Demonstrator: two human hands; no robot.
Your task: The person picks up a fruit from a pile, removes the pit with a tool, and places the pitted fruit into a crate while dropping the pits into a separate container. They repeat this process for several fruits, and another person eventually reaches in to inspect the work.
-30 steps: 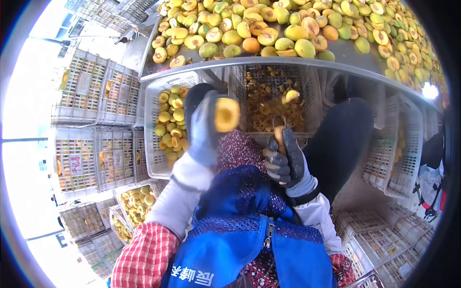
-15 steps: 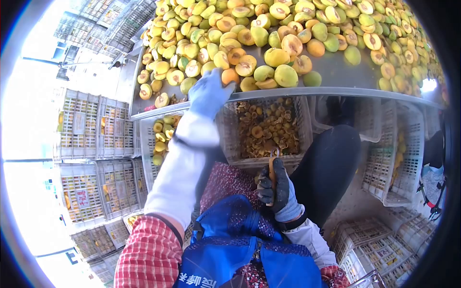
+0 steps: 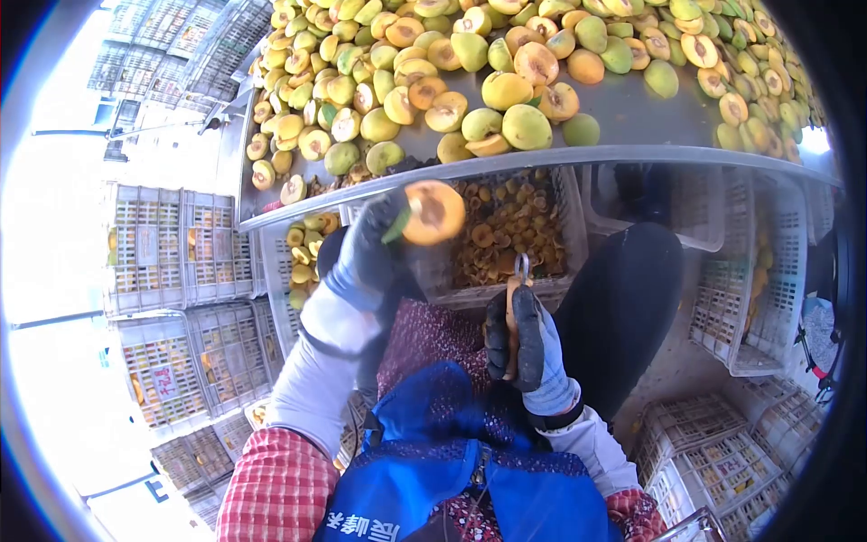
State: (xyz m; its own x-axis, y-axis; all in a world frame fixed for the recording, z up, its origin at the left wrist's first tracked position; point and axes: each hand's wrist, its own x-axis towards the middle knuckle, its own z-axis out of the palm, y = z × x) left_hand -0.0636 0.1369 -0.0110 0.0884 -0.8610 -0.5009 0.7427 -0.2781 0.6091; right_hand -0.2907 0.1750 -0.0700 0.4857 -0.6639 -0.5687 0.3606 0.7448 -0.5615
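Observation:
My left hand [image 3: 372,237], gloved and somewhat blurred, grips a halved orange fruit [image 3: 433,213] with its cut face and brown centre turned up; a green leaf shows beside it. Both are just in front of the metal table's edge [image 3: 542,155]. In my gloved right hand [image 3: 524,341] is a wooden-handled tool [image 3: 515,316], upright, with a small metal loop at its tip. That hand is over my lap, below a crate of fruit scraps [image 3: 506,230]. Many halved and whole yellow-green fruits [image 3: 524,126] lie on the table.
Under the table's left end is a crate of fruit pieces [image 3: 307,248]. Stacked crates [image 3: 153,244] stand at the left, with more crates [image 3: 713,461] at the lower right. A tall crate [image 3: 754,280] stands right of my knee [image 3: 623,307].
My left hand has moved back from the fruit pile to the near side of the table edge, now with a halved fruit in it. My right hand keeps the tool, turned slightly more upright.

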